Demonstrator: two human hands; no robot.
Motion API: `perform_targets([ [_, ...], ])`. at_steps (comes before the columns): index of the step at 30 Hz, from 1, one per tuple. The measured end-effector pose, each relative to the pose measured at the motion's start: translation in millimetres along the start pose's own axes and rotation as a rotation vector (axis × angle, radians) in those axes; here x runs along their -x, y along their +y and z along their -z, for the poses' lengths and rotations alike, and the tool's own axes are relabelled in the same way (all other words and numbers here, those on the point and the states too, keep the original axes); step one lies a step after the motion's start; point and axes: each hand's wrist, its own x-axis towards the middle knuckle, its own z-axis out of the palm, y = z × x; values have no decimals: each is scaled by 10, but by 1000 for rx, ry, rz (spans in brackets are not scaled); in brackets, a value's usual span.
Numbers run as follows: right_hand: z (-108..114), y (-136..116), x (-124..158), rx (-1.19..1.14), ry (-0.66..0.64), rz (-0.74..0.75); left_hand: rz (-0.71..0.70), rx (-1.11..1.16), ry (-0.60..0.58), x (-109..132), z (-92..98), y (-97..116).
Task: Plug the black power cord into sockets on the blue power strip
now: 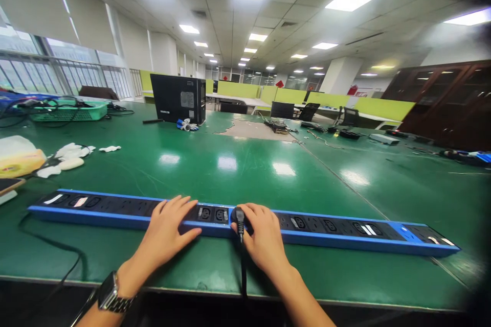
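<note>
blue strip [326, 232] lies near the table [230, 163] edge. left hand [169, 225], spread flat, steadies it; right hand [263, 235] pinches the plug [238, 216].

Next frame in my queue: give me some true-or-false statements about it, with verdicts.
1. The left hand lies flat on the power strip. True.
2. The right hand grips a black plug at the strip. True.
3. The wristwatch is on the right wrist. False: it is on the left wrist.
4. The table is red. False: it is green.
5. A black computer tower stands farther back on the table. True.
</note>
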Motion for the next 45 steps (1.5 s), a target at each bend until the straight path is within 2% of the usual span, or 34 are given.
perform_targets([
  [3,-96,39,74,32,19,12,-91,126,-10,-36,-27,192],
  [7,-212,214,248,166,165,-7,-198,282,-42,-182,-90,533],
  [9,-202,408,345,239,232,-29,-232,339,-60,-272,-135,659],
  [12,-94,807,491,346,300,-98,-245,418,-58,-366,-211,736],
  [15,26,1162,637,406,347,-152,-245,529,18,-382,-258,740],
  [17,66,1282,718,417,348,-148,-294,602,101,-378,-260,783],
  [20,67,1292,775,430,344,-138,-376,622,149,-425,-260,997],
  [25,37,1232,764,431,344,-154,-349,491,-24,-661,-446,1518],
  [28,46,1248,784,391,349,-170,-321,393,-113,-773,-613,1679],
  [33,139,1223,777,221,376,-154,-312,351,-145,-841,-724,1717],
  [36,205,1157,640,58,379,-99,-320,321,-145,-863,-705,1722],
  [39,221,1110,464,-81,322,-19,-326,274,-155,-905,-674,1719],
  [42,188,1107,360,-108,327,4,-409,248,-193,-941,-603,1672],
  [45,151,1113,336,-61,367,0,-444,258,-167,-856,-416,1560],
])
